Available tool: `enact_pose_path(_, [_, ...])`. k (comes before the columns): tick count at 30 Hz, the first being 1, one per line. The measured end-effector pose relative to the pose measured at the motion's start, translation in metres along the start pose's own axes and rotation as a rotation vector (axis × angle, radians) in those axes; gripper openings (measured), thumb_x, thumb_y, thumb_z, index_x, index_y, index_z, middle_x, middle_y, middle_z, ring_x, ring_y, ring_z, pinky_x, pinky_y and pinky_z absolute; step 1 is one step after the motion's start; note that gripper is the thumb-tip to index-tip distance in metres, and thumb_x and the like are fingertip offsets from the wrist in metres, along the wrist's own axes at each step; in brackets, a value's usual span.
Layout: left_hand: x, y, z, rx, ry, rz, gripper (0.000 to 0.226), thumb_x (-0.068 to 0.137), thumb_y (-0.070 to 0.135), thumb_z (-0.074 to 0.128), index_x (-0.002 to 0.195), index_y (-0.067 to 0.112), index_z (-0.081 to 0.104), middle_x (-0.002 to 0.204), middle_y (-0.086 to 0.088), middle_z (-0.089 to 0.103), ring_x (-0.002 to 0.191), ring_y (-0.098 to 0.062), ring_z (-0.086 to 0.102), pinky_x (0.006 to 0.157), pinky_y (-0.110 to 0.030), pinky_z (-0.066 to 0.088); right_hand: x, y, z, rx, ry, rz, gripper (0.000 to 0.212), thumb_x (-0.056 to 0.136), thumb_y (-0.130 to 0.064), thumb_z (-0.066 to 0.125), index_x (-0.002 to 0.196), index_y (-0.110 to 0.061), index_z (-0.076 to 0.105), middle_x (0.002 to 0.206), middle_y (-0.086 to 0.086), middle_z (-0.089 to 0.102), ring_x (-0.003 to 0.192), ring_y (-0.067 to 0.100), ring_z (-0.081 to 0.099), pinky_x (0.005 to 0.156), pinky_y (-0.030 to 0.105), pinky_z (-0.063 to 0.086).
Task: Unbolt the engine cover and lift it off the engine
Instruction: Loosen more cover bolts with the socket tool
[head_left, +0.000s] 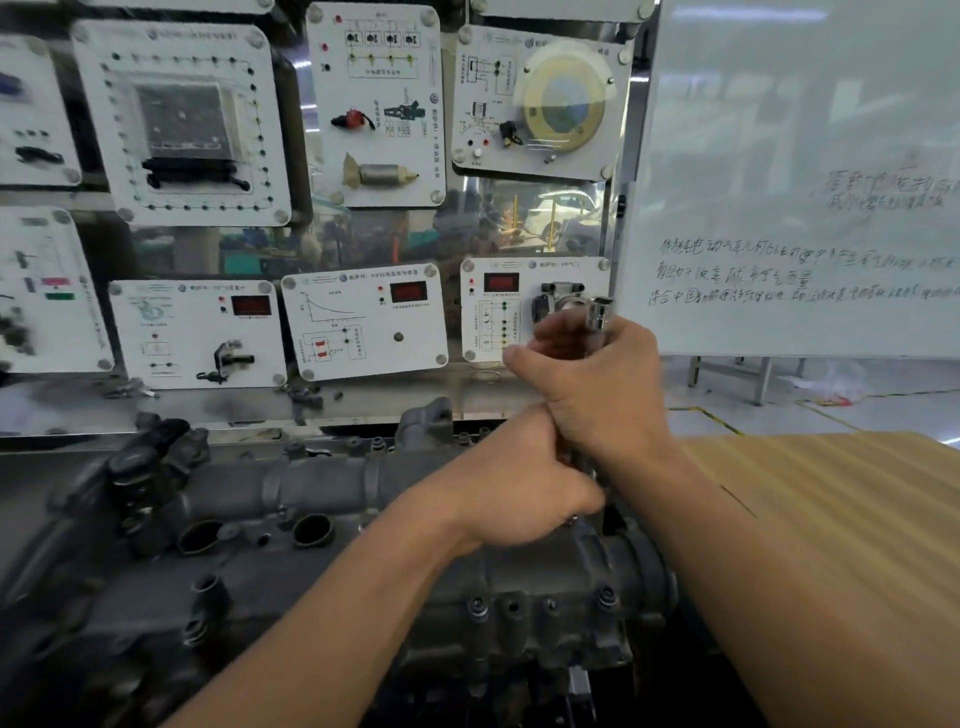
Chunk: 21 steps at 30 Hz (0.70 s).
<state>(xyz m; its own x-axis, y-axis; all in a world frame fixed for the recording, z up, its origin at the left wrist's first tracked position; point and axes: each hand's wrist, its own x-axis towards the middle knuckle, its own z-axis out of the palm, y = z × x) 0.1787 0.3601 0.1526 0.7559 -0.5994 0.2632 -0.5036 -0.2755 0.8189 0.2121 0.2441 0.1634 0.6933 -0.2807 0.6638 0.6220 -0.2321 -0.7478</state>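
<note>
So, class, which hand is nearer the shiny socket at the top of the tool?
Right. The right hand grips the tool directly under the socket; the left hand holds it lower down, below the right hand, just above the engine.

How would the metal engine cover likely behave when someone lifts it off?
The engine cover looks like thick cast metal, so probably rigid and heavy for its size. Its grimy, uneven surface may feel slippery. Bolts seem seated, so it likely will not move yet.
</note>
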Motion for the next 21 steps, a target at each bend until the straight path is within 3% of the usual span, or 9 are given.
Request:
enact_pose_path(2, [-0.001, -0.001, 0.005, -0.047, 0.007, -0.014, 0.041, 0.071, -0.002, 0.059, 0.106, 0.020, 0.059, 0.095, -0.005, 0.070, 0.089, -0.023, 0.067, 0.073, -0.037, 0.049, 0.004, 0.001, -0.002, 0.032, 0.082, 0.043, 0.020, 0.068, -0.012, 0.086, 0.073, -0.017, 0.068, 0.063, -0.012, 0.070, 0.057, -0.001, 0.064, 0.054, 0.008, 0.047])
enact_pose_path(5, [-0.022, -0.004, -0.005, -0.117, -0.063, 0.056, 0.064, 0.072, 0.007, 0.058, 0.116, 0.052, 0.052, 0.117, 0.038, 0.061, 0.118, 0.016, 0.053, 0.095, -0.008, 0.044, 0.009, 0.004, -0.025, 0.054, 0.130, 0.067, 0.022, 0.068, -0.021, 0.089, 0.069, -0.019, 0.068, 0.058, -0.010, 0.066, 0.054, 0.002, 0.060, 0.053, 0.011, 0.048])
enact_pose_path(7, [-0.017, -0.005, -0.005, -0.077, -0.029, 0.027, 0.071, 0.069, 0.012, 0.060, 0.134, 0.040, 0.049, 0.130, 0.021, 0.061, 0.125, 0.000, 0.055, 0.106, -0.024, 0.045, 0.002, 0.006, -0.020, 0.041, 0.091, 0.060, 0.024, 0.067, -0.025, 0.090, 0.072, -0.020, 0.067, 0.061, -0.012, 0.068, 0.055, 0.000, 0.063, 0.053, 0.010, 0.047])
enact_pose_path(9, [-0.006, 0.001, 0.004, -0.011, 0.001, -0.026, 0.065, 0.064, 0.012, 0.059, 0.128, 0.015, 0.051, 0.109, -0.004, 0.067, 0.101, -0.019, 0.066, 0.087, -0.043, 0.054, -0.007, 0.008, -0.006, 0.029, 0.063, 0.055, 0.023, 0.067, -0.023, 0.089, 0.073, -0.022, 0.067, 0.063, -0.015, 0.070, 0.055, -0.004, 0.064, 0.052, 0.008, 0.046])
enact_pose_path(11, [-0.003, 0.001, 0.010, -0.049, 0.009, -0.036, 0.056, 0.062, 0.010, 0.058, 0.118, 0.012, 0.053, 0.098, -0.007, 0.065, 0.087, -0.020, 0.064, 0.076, -0.041, 0.052, -0.004, 0.005, -0.003, 0.050, 0.122, 0.117, 0.022, 0.067, -0.025, 0.089, 0.072, -0.023, 0.068, 0.060, -0.017, 0.068, 0.054, -0.005, 0.062, 0.053, 0.012, 0.048])
enact_pose_path(13, [-0.009, -0.003, 0.008, -0.121, -0.038, 0.025, 0.058, 0.066, 0.008, 0.058, 0.118, 0.034, 0.055, 0.117, 0.014, 0.067, 0.114, -0.005, 0.062, 0.093, -0.023, 0.051, 0.006, 0.004, -0.013, 0.110, 0.198, 0.192, 0.024, 0.066, -0.030, 0.090, 0.072, -0.022, 0.068, 0.057, -0.016, 0.066, 0.055, -0.002, 0.061, 0.061, 0.021, 0.048])
enact_pose_path(15, [-0.014, -0.002, 0.002, -0.124, -0.043, 0.052, 0.060, 0.066, 0.009, 0.058, 0.113, 0.046, 0.052, 0.117, 0.025, 0.065, 0.118, 0.003, 0.058, 0.098, -0.017, 0.048, 0.006, 0.005, -0.015, 0.129, 0.187, 0.182, 0.030, 0.062, -0.035, 0.091, 0.076, -0.022, 0.068, 0.059, -0.016, 0.067, 0.058, 0.001, 0.063, 0.063, 0.022, 0.049])
enact_pose_path(19, [-0.001, 0.001, 0.004, -0.090, -0.011, -0.005, 0.044, 0.061, 0.007, 0.057, 0.106, 0.006, 0.058, 0.079, -0.002, 0.063, 0.072, -0.017, 0.059, 0.065, -0.037, 0.047, -0.005, 0.002, 0.002, 0.099, 0.078, 0.105, 0.026, 0.066, -0.027, 0.089, 0.079, -0.020, 0.067, 0.064, -0.014, 0.070, 0.058, -0.003, 0.064, 0.054, 0.009, 0.048])
enact_pose_path(21, [-0.006, -0.002, 0.004, -0.132, -0.055, 0.015, 0.056, 0.063, 0.008, 0.058, 0.119, 0.017, 0.055, 0.106, 0.007, 0.068, 0.100, -0.007, 0.065, 0.085, -0.026, 0.052, 0.001, 0.001, -0.005, 0.113, 0.134, 0.145, 0.026, 0.068, -0.028, 0.089, 0.082, -0.019, 0.069, 0.067, -0.010, 0.071, 0.060, -0.002, 0.065, 0.057, 0.012, 0.049])
